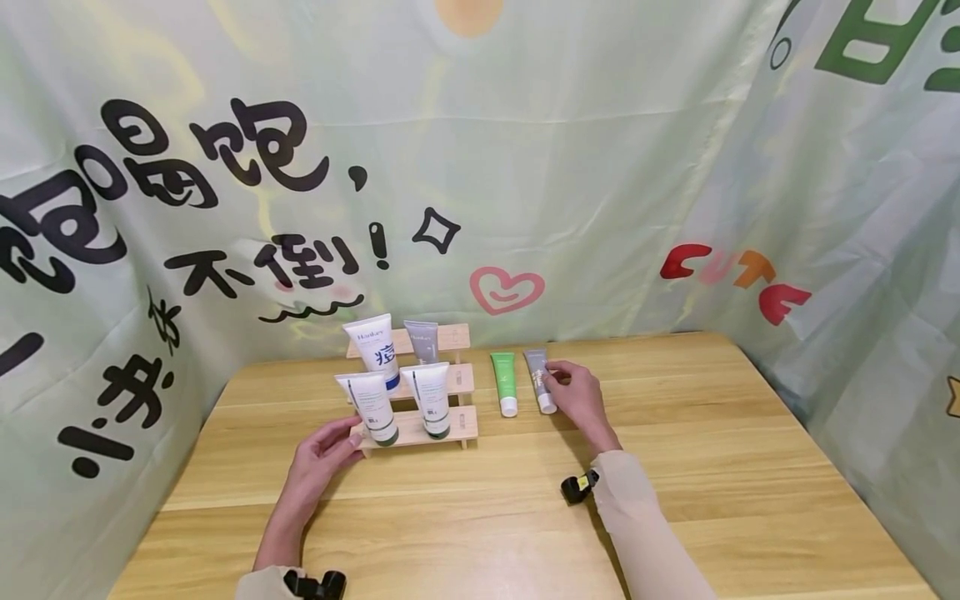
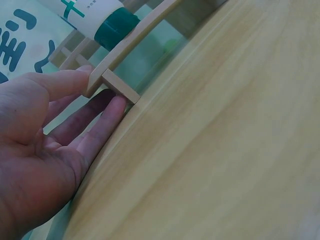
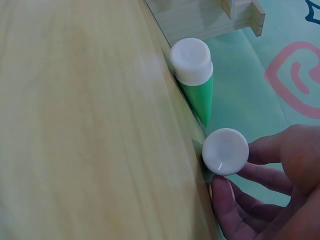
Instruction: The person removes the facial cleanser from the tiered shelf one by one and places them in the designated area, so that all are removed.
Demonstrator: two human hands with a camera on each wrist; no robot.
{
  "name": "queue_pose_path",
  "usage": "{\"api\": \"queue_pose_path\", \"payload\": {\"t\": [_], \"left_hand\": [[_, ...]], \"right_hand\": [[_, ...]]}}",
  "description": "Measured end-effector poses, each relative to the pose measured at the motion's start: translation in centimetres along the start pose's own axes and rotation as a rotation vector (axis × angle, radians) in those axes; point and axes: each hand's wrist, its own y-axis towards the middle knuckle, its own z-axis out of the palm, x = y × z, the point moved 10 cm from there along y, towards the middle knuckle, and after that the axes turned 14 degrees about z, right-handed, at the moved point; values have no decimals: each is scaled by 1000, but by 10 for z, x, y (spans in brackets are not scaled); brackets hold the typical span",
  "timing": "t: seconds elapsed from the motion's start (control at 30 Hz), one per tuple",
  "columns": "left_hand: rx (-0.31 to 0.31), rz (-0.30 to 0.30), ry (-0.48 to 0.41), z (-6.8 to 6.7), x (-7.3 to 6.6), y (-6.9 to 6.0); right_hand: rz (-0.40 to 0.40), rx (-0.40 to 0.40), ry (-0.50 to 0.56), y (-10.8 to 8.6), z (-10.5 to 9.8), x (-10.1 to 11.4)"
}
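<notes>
At its front left corner, my left hand (image 1: 321,460) holds a small tiered wooden rack (image 1: 408,427); the left wrist view has the thumb at the shelf end and fingertips by the foot (image 2: 121,86). Two white tubes with green caps (image 1: 371,407) stand on the front tier. Behind them are a white tube with a blue cap (image 1: 377,346) and a grey tube (image 1: 423,342). My right hand (image 1: 581,400) pinches a second grey tube (image 1: 536,368) lying on the table, its white cap (image 3: 225,151) towards me. Left of it lies a green tube (image 1: 505,375).
The wooden table (image 1: 480,525) runs back to a printed cloth backdrop (image 1: 585,183), which also closes off both sides. Small black cameras (image 1: 579,487) are strapped to both wrists.
</notes>
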Motion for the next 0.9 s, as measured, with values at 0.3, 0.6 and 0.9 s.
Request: {"api": "queue_pose_path", "payload": {"t": [0.3, 0.6, 0.9], "left_hand": [[7, 7, -2, 0, 0, 1], [3, -1, 5, 1, 1, 0], [4, -8, 4, 0, 2, 0]], "right_hand": [[-23, -40, 23, 1, -8, 2], [-107, -18, 151, -9, -15, 21], [-180, 14, 214, -20, -13, 38]]}}
